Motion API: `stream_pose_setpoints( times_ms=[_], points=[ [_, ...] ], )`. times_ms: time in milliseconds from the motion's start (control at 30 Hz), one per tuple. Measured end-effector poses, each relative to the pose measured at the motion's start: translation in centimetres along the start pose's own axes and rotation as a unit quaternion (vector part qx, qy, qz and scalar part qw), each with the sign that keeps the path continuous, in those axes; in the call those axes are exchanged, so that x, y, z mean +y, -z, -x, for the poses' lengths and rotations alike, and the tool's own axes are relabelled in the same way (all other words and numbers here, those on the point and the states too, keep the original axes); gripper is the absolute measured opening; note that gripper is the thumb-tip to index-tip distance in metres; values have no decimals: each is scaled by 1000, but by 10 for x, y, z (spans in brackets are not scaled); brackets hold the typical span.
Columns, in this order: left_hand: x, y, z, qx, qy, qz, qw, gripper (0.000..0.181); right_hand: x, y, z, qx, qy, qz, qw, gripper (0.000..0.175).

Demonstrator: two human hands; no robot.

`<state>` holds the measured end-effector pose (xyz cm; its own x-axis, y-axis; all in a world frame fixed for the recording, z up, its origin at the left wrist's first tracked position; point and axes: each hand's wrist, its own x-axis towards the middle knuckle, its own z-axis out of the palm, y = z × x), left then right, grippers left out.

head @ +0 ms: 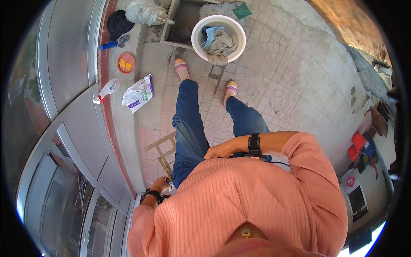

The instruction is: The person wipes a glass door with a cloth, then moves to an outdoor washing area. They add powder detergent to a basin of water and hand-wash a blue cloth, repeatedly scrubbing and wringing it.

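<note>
My right hand (220, 151) rests at my waist, near a dark strap or belt, its fingers partly hidden against my clothes. Low at my left side, my left hand (161, 185) is beside a wooden stool frame (166, 138); its fingers are curled, and whether they grip anything cannot be told. Beyond my feet stands a white plastic basin (196, 38) with a grey cloth (222, 43) and a light blue cloth (210, 36) in it. The grey cloth hangs over the rim.
On the left ledge lie a spray bottle (108, 89), an orange dish with yellow pieces (120, 68), a blue bottle (109, 45) and a black bag (118, 25). A printed plastic bag (139, 93) lies nearby. Behind the basin is a concrete trough (166, 31). Glazed doors line the left.
</note>
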<state>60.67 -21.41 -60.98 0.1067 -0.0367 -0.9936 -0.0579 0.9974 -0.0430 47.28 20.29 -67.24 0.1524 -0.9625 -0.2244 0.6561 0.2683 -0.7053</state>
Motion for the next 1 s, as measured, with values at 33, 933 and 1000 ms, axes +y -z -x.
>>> stream_pose_setpoints(
  times_ms=[33,933,1000],
  points=[
    [2,22,-11,-7,-8,30,999,41,-10,10,5,6,2,-62,998,14],
    [99,209,-219,67,-127,131,981,43,262,209,-57,184,-243,203,930,20],
    [105,241,-201,129,-73,206,967,40,284,228,-52,239,-266,191,914,27]
  ],
)
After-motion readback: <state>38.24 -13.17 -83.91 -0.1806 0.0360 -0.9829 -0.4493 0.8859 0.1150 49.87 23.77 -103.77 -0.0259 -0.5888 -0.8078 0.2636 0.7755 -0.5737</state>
